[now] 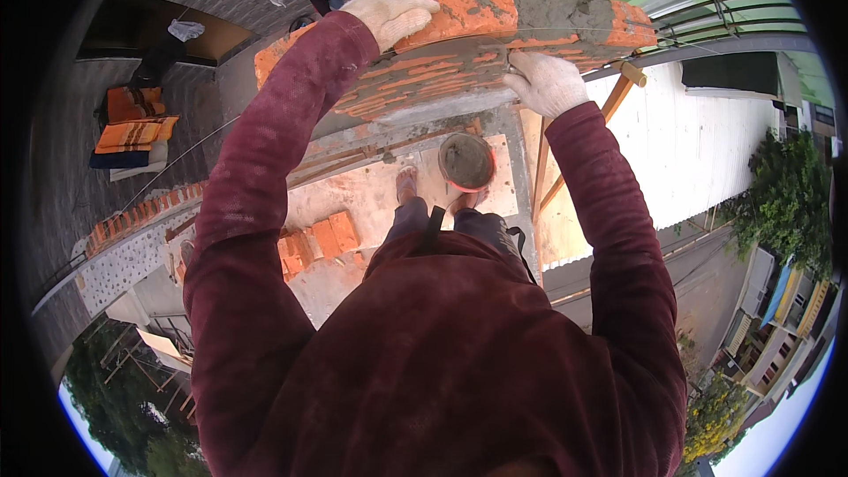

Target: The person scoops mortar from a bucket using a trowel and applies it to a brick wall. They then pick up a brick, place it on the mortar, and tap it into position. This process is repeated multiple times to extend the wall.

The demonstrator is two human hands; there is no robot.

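Both my hands wear white knit gloves and reach up to an orange brick wall (415, 79) with grey mortar joints. My left hand (389, 13) lies on top of an orange brick (464, 4) on the wall's top course, pressing down on it. A bed of wet grey mortar (565, 13) lies to the right of that brick. My right hand (546, 81) rests against the wall face a course lower, fingers curled, just under a taut string line (495, 35). Neither hand clearly holds a tool.
A round bucket of mortar (466, 161) stands by my feet on the scaffold platform (362, 194). Loose orange bricks (320, 240) are stacked to the left. Folded orange cloths (132, 132) lie on the grey floor far left. Beyond the platform's right edge are a drop, a street and trees.
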